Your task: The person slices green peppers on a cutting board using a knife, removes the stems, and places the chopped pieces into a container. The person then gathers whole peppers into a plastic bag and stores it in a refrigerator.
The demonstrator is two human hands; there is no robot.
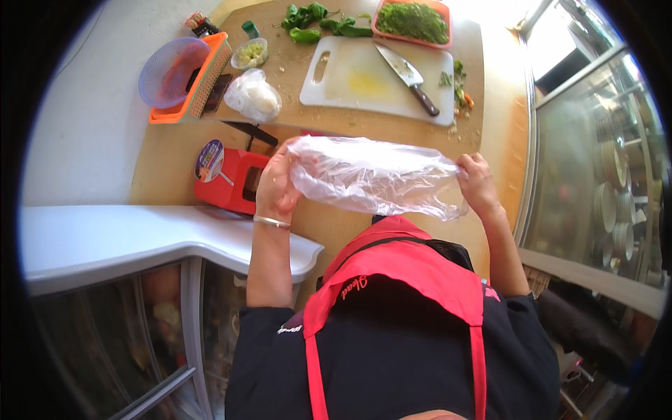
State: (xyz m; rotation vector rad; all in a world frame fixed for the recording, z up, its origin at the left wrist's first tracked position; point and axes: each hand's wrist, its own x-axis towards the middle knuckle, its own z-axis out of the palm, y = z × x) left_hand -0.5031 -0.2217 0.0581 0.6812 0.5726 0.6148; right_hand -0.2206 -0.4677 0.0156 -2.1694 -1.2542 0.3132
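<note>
A clear plastic bag (373, 176) is stretched sideways in front of my red apron, just short of the table's near edge. My left hand (281, 176) grips one end of it, the fingers partly hidden by the film. At the opposite end, my right hand (478, 181) pinches the bag between thumb and fingers. Beyond the bag, a white cutting board (341, 71) lies on the table, stained yellow in the middle. On its right side rests a kitchen knife (401, 68) with a dark handle.
Green peppers (310, 23) and a pink basket of leafy greens (412, 23) sit at the back. To the left are a knotted plastic bag (253, 97), a small tub (250, 54) and an orange basket (210, 79). A white counter (131, 226) juts in; a glass-fronted cabinet (588, 173) stands right.
</note>
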